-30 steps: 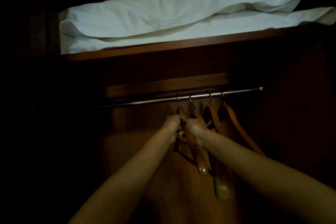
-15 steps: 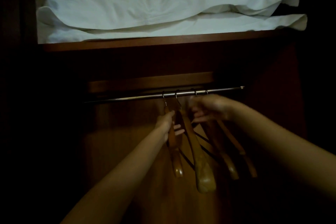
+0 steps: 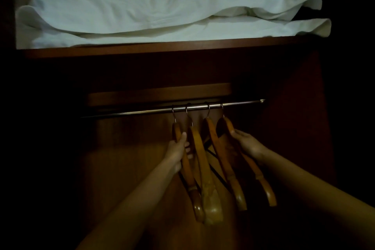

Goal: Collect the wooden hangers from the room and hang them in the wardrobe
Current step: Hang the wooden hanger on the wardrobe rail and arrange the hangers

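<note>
- spacing seems the step in hand: four curved, glossy orange-brown wooden hangers (image 3: 222, 160) hang by thin metal hooks (image 3: 208, 109) on a slim chrome rail (image 3: 142, 112) inside the dark wooden wardrobe (image 3: 125, 168).
- left hand (image 3: 176, 151) wraps its fingers round the leftmost hanger (image 3: 187, 178); right hand (image 3: 247, 144) grips the rightmost hanger (image 3: 258, 178).
- slide hooks along the rail without lifting, keeping shoulders parallel so nothing tangles.
- lacquer looks smooth, likely slippery; crumpled white bedding (image 3: 142, 12) lies on the shelf (image 3: 162, 49) above.

L hand (image 3: 176, 153) & R hand (image 3: 248, 144) bare, forearms bare too.
</note>
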Tool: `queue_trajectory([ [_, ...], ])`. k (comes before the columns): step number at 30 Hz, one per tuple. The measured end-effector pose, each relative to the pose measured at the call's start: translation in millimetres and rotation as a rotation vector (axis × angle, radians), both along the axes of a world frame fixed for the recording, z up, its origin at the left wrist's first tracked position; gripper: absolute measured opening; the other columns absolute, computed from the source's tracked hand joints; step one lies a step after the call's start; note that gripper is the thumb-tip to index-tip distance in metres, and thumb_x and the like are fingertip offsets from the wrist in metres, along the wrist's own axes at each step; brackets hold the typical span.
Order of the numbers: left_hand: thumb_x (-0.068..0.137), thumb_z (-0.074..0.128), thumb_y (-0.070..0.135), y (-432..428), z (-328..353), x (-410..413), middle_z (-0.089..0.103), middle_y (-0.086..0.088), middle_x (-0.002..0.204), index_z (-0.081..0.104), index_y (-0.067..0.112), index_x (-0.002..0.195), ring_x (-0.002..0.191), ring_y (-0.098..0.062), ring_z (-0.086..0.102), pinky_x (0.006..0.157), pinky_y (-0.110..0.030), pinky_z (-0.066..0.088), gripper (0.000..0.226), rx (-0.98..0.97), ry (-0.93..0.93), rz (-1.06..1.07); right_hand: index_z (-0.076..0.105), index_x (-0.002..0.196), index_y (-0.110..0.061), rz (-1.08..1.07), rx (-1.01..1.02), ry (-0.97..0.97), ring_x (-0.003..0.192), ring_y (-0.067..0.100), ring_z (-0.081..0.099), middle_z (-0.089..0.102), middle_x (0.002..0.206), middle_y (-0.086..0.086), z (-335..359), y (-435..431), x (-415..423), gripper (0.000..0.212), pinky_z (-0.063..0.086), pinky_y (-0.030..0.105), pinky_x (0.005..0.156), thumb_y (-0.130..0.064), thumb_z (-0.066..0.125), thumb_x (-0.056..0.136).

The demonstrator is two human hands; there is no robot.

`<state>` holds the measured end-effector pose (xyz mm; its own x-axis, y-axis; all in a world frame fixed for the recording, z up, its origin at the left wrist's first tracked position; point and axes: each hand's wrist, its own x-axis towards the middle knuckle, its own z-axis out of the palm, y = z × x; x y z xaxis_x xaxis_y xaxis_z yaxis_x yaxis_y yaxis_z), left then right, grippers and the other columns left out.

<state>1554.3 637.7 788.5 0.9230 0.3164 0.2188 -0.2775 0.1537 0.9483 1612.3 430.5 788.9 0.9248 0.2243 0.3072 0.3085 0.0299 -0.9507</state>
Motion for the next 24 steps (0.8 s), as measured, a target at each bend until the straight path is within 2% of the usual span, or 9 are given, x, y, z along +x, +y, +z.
queue_trajectory([
  [2,0.098,0.047,0.027,-4,-1,3,0.049,-0.021,0.138,0.042,0.001,0.136,0.127,-0.034,0.050,0.088,-0.041,0.047,0.046,-0.016,-0.023,0.004,0.047,0.131,-0.018,0.060,0.096,0.006,0.103,0.031,0.063,0.058,0.122,0.017,-2,7,3,0.033,0.055,0.041,0.082,-0.021,0.044,0.098],
  [4,0.098,0.047,0.025,-7,-3,5,0.052,-0.022,0.136,0.044,0.000,0.134,0.122,-0.032,0.054,0.085,-0.038,0.049,0.044,-0.031,-0.039,-0.002,0.050,0.127,-0.014,0.089,0.112,-0.008,0.080,0.019,0.069,0.063,0.102,0.011,-5,13,3,0.029,0.058,0.028,0.061,-0.016,0.043,0.099],
  [6,0.098,0.048,0.025,-12,-4,6,0.063,-0.018,0.119,0.047,-0.001,0.130,0.099,-0.025,0.065,0.070,-0.031,0.055,0.041,-0.018,-0.047,-0.025,0.054,0.121,-0.007,0.096,0.091,-0.039,0.069,0.013,0.067,0.063,0.089,0.007,-8,16,2,0.027,0.054,0.020,0.053,-0.016,0.041,0.099],
  [9,0.098,0.048,0.028,-23,-5,9,0.067,-0.009,0.088,0.048,-0.002,0.129,0.075,-0.020,0.067,0.060,-0.031,0.057,0.043,0.021,-0.036,-0.028,0.055,0.118,-0.008,0.134,0.092,-0.074,0.078,0.020,0.065,0.063,0.096,0.012,-8,21,-2,0.026,0.056,0.030,0.066,-0.017,0.038,0.100],
  [11,0.097,0.049,0.028,-29,-4,11,0.067,-0.012,0.091,0.048,-0.002,0.129,0.077,-0.024,0.068,0.068,-0.037,0.058,0.044,0.012,-0.029,-0.016,0.055,0.121,-0.008,0.163,0.096,-0.096,0.086,0.027,0.064,0.064,0.099,0.015,-7,24,-6,0.027,0.053,0.038,0.079,-0.016,0.038,0.100],
  [14,0.096,0.053,0.029,-35,-2,11,0.065,-0.024,0.111,0.045,-0.002,0.130,0.086,-0.032,0.066,0.077,-0.045,0.057,0.047,0.030,-0.008,0.020,0.052,0.124,-0.006,0.192,0.101,-0.117,0.085,0.030,0.063,0.064,0.096,0.016,-7,30,-11,0.029,0.052,0.041,0.082,-0.015,0.038,0.100],
  [18,0.094,0.055,0.030,-36,-2,12,0.062,-0.025,0.109,0.046,-0.005,0.129,0.082,-0.034,0.064,0.071,-0.041,0.055,0.050,0.062,-0.022,0.044,0.050,0.127,-0.009,0.197,0.093,-0.117,0.094,0.035,0.061,0.063,0.102,0.020,-8,33,-10,0.030,0.049,0.051,0.090,-0.017,0.037,0.101],
  [22,0.095,0.054,0.030,-37,-1,11,0.058,-0.030,0.125,0.044,-0.005,0.132,0.106,-0.043,0.062,0.083,-0.044,0.052,0.053,0.089,0.016,0.037,0.051,0.127,-0.013,0.209,0.085,-0.105,0.083,0.026,0.065,0.067,0.094,0.012,-8,31,-11,0.030,0.055,0.036,0.075,-0.020,0.037,0.101],
  [24,0.094,0.054,0.032,-36,0,11,0.058,-0.030,0.126,0.044,-0.005,0.132,0.111,-0.044,0.060,0.091,-0.048,0.052,0.053,0.087,0.030,0.026,0.050,0.128,-0.015,0.205,0.074,-0.103,0.089,0.030,0.066,0.067,0.100,0.016,-8,32,-12,0.030,0.055,0.036,0.075,-0.021,0.038,0.101],
])
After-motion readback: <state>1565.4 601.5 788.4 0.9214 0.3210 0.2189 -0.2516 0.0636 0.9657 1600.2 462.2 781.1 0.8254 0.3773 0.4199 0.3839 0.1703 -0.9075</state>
